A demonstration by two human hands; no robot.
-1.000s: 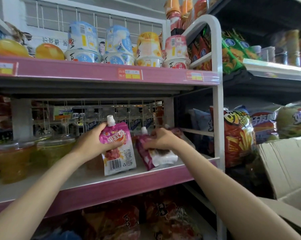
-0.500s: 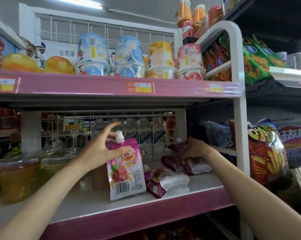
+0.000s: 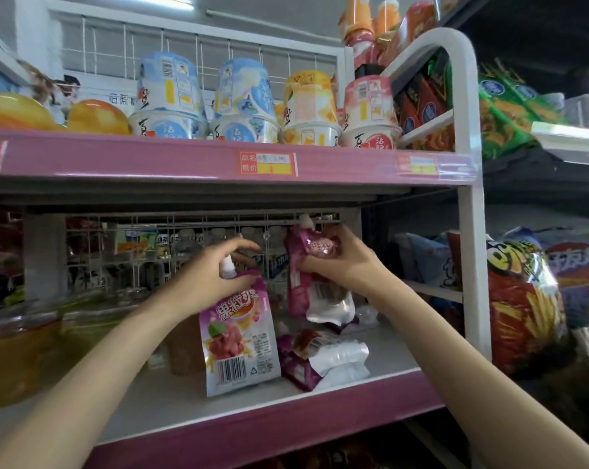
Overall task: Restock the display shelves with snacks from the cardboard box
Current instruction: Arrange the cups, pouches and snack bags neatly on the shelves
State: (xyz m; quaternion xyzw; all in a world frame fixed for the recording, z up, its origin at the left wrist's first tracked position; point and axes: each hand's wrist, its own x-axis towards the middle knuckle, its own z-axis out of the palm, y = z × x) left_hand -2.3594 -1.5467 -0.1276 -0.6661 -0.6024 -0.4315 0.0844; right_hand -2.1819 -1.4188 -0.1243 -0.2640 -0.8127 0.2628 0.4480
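Observation:
A pink spouted jelly pouch [image 3: 240, 340] stands upright on the middle pink-edged shelf [image 3: 252, 431]. My left hand [image 3: 211, 282] grips its top by the white cap. My right hand [image 3: 340, 262] holds a purple pouch [image 3: 315, 275] lifted upright above the shelf, near the wire back grid. Another purple pouch [image 3: 320, 358] lies flat on the shelf between them. The cardboard box is out of view.
Clear tubs of yellow jelly [image 3: 18, 350] sit at the shelf's left. Stacked yogurt cups [image 3: 249, 103] fill the upper shelf. A white post [image 3: 472, 265] bounds the right side, with chip bags [image 3: 520, 306] beyond it.
My right hand has picked a purple pouch up from the shelf and raised it upright. My left hand has kept the pink pouch standing, closing on its top.

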